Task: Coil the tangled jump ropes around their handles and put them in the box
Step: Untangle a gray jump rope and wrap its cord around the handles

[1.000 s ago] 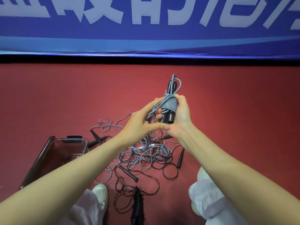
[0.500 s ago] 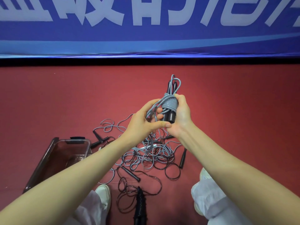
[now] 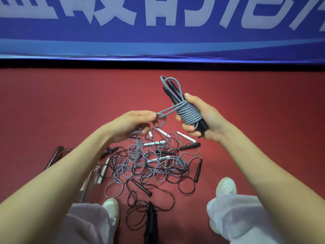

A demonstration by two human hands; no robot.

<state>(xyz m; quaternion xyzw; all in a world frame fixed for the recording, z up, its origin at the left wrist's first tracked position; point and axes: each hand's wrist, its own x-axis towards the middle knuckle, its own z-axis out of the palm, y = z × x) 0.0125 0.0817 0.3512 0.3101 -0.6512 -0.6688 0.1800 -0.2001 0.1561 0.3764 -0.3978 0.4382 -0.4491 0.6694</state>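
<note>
Now | right hand clasps grey-coiled black handles | left hand pinches loose rope end

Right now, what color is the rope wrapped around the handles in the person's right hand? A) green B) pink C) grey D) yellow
C: the right hand holds black handles with a grey rope coiled round them, and its loose end runs over to the left hand.
</note>
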